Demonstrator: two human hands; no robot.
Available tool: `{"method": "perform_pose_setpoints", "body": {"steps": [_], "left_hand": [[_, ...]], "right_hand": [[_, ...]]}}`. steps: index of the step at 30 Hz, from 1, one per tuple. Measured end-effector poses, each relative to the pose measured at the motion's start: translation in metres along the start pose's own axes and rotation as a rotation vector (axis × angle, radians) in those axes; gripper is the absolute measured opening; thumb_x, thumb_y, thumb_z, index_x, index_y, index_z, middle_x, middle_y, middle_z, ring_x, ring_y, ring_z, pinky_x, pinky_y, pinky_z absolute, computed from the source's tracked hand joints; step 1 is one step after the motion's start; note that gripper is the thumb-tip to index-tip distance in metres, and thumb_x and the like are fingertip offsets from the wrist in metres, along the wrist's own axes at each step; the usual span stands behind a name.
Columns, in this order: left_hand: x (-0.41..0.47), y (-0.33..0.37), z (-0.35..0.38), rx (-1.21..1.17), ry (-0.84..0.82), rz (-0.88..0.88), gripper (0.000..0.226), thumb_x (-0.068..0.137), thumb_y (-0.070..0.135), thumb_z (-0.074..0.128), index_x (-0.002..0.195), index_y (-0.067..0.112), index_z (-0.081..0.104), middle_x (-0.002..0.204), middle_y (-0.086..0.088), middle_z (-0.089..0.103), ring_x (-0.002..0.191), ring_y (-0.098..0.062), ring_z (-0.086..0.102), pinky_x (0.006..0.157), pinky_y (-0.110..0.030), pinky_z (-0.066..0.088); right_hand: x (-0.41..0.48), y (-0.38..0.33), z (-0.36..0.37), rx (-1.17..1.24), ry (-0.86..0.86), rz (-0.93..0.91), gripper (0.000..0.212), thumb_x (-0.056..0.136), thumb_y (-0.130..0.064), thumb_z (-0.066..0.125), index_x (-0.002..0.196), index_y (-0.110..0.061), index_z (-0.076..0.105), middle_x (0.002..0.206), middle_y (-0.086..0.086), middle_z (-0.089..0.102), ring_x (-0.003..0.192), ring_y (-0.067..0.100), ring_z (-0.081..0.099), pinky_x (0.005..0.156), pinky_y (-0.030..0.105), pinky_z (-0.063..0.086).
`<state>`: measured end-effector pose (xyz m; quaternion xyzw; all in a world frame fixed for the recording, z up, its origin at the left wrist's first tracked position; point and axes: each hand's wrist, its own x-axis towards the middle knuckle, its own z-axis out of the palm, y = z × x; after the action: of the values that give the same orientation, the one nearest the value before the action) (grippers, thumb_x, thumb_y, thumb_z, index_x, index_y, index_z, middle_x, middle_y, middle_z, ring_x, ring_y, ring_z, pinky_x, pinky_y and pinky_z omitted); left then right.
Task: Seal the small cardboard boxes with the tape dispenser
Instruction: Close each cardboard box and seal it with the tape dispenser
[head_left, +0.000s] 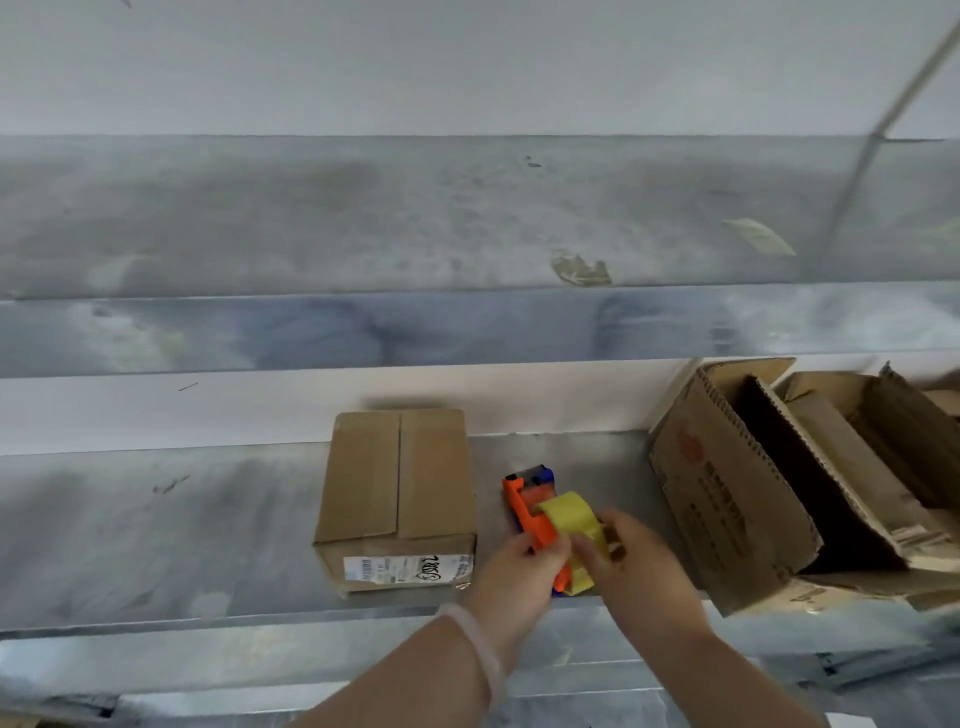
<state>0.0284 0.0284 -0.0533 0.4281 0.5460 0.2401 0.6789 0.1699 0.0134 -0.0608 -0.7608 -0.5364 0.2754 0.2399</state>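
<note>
left wrist: pale band (480, 652) around it.
left hand (524, 566): wrapped on the orange handle of the dispenser (530, 512).
right hand (636, 564): fingers curled on the yellow tape roll (569, 514); blur hides the exact pinch.
dispenser: at the near edge of the metal counter (156, 519), between the box and the open carton, nose pointing away from the person.
box (397, 493): just left of the dispenser, not touching it. Top flaps closed, seam running near to far. White label (408, 569) with a black scribble on the near face. Contents hidden; cannot tell if the seam is taped.
open carton (727, 499): right of the dispenser, tilted, flaps torn, red print on its side. Inside is dark, contents cannot be told.
second carton (857, 431): just behind the first, also open, only bare cardboard shows inside.
far ledge: two yellowish scraps (579, 270) stuck on the metal.
</note>
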Motion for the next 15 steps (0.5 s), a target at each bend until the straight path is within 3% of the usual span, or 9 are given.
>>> {"method": "perform_pose_setpoints", "body": {"steps": [3,7,9,11,13,15], "left_hand": [[0.023,-0.002,0.011,-0.208,0.070,-0.115,0.023,0.090,0.040,0.062,0.101,0.021,0.069,0.105,-0.009,0.072,0.100,-0.024,0.068,0.092,-0.041,0.055],[0.028,0.000,0.016,-0.172,0.138,-0.072,0.016,0.097,0.030,0.057,0.100,0.017,0.066,0.088,-0.003,0.073,0.080,-0.018,0.070,0.068,-0.031,0.058],[0.022,0.001,0.014,-0.184,0.137,-0.034,0.016,0.097,0.027,0.056,0.100,0.015,0.066,0.091,-0.007,0.074,0.086,-0.024,0.071,0.075,-0.037,0.059],[0.012,0.006,0.010,-0.273,0.110,-0.012,0.020,0.097,0.026,0.056,0.106,0.012,0.065,0.100,-0.014,0.074,0.095,-0.032,0.070,0.082,-0.045,0.058],[0.002,0.014,0.007,-0.424,0.033,0.003,0.027,0.094,0.026,0.054,0.112,0.009,0.063,0.106,-0.018,0.072,0.098,-0.034,0.068,0.078,-0.044,0.058],[-0.007,0.021,0.003,-0.533,-0.051,0.038,0.042,0.086,0.032,0.053,0.118,0.007,0.061,0.112,-0.019,0.070,0.101,-0.033,0.067,0.078,-0.042,0.056]], "right_hand": [[-0.004,0.007,0.002,0.006,-0.008,-0.073,0.021,0.090,-0.052,0.057,0.109,-0.042,0.058,0.092,-0.019,0.061,0.084,0.000,0.059,0.075,0.025,0.051],[-0.009,0.012,-0.003,0.104,-0.033,-0.101,0.014,0.095,-0.040,0.056,0.108,-0.046,0.058,0.097,-0.022,0.061,0.084,-0.004,0.060,0.072,0.014,0.047],[-0.007,0.013,-0.007,0.346,0.029,0.009,0.016,0.099,-0.032,0.050,0.107,-0.040,0.062,0.100,-0.017,0.066,0.088,-0.002,0.063,0.072,0.016,0.049],[-0.002,0.014,-0.012,0.664,0.038,0.217,0.025,0.103,-0.026,0.041,0.117,-0.025,0.062,0.104,-0.003,0.066,0.095,0.015,0.065,0.076,0.029,0.054],[0.000,0.010,-0.017,1.040,-0.115,0.389,0.030,0.103,-0.020,0.040,0.123,-0.009,0.059,0.111,0.014,0.068,0.100,0.033,0.066,0.078,0.042,0.055],[-0.003,0.003,-0.023,1.298,-0.335,0.424,0.039,0.097,-0.021,0.042,0.125,0.000,0.059,0.117,0.024,0.066,0.108,0.040,0.064,0.086,0.049,0.054]]}}
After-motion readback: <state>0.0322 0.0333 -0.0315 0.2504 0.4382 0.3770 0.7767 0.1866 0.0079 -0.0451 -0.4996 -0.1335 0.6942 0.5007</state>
